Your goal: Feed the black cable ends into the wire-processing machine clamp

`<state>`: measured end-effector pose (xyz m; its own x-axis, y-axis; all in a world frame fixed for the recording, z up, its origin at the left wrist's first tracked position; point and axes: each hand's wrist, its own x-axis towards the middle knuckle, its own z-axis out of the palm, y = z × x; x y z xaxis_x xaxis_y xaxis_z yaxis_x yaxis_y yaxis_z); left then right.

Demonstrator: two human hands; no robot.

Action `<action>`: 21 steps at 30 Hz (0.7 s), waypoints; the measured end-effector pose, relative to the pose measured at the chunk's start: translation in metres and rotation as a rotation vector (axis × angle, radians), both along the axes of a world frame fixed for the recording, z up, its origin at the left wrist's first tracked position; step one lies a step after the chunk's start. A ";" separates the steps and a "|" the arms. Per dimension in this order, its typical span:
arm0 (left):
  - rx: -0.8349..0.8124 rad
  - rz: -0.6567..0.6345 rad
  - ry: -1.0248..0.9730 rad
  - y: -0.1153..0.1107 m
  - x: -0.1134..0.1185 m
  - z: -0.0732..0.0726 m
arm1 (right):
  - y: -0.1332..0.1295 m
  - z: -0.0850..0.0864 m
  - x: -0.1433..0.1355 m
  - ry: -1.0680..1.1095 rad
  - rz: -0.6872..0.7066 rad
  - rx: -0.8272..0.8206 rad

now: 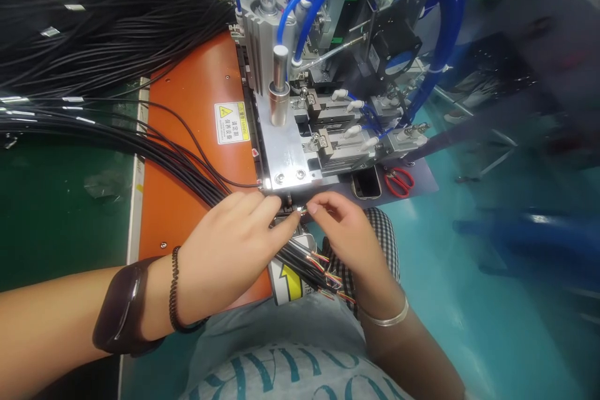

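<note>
My left hand is closed over a black cable, its thumb and forefinger pinching near the cable's end just below the machine's metal front plate. My right hand meets it from the right, thumb and forefinger pinched on the thin wires at that end. The fingers hide most of the held cable. Under my left hand runs a bundle of black cables, whose stripped ends fan out in red, yellow and white wires between my hands and my lap.
A large pile of black cables lies at the upper left, across the orange machine bed. Blue air hoses arch above the machine's cylinders. A phone and red-handled scissors lie on a ledge to the right.
</note>
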<state>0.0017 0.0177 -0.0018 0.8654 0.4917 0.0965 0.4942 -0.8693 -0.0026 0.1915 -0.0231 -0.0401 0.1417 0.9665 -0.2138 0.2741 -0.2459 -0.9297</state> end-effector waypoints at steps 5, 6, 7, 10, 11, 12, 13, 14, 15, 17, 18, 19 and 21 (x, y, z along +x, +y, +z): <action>-0.004 -0.005 0.001 0.000 -0.001 -0.001 | 0.000 0.005 -0.002 -0.080 0.030 0.004; 0.002 -0.003 -0.003 0.000 0.000 -0.001 | 0.000 0.007 -0.003 -0.095 0.034 0.018; 0.010 -0.001 -0.008 0.000 0.000 -0.001 | 0.000 0.008 -0.004 -0.114 0.040 0.031; 0.027 0.010 -0.012 0.000 0.001 -0.001 | 0.001 0.013 -0.006 -0.190 0.065 0.074; 0.030 0.012 -0.012 0.000 0.001 -0.001 | 0.002 0.013 -0.006 -0.212 0.070 0.088; 0.032 0.013 -0.010 0.000 0.001 -0.001 | 0.002 0.013 -0.006 -0.226 0.073 0.097; 0.033 0.015 -0.007 0.000 0.001 -0.002 | 0.003 0.013 -0.005 -0.233 0.073 0.095; 0.033 0.017 -0.004 -0.001 0.001 -0.002 | 0.003 0.012 -0.005 -0.231 0.071 0.081; 0.032 0.019 -0.002 -0.001 0.001 -0.003 | 0.003 0.011 -0.004 -0.221 0.069 0.058; 0.019 0.020 -0.001 -0.001 0.001 -0.004 | 0.003 0.009 -0.001 -0.189 0.064 0.001; 0.012 0.020 -0.003 -0.001 0.001 -0.004 | 0.003 0.009 0.000 -0.173 0.060 -0.025; 0.006 0.022 -0.006 -0.001 0.001 -0.004 | 0.003 0.009 0.000 -0.159 0.057 -0.045; -0.002 0.027 -0.007 -0.001 0.000 -0.004 | 0.003 0.009 0.001 -0.141 0.051 -0.066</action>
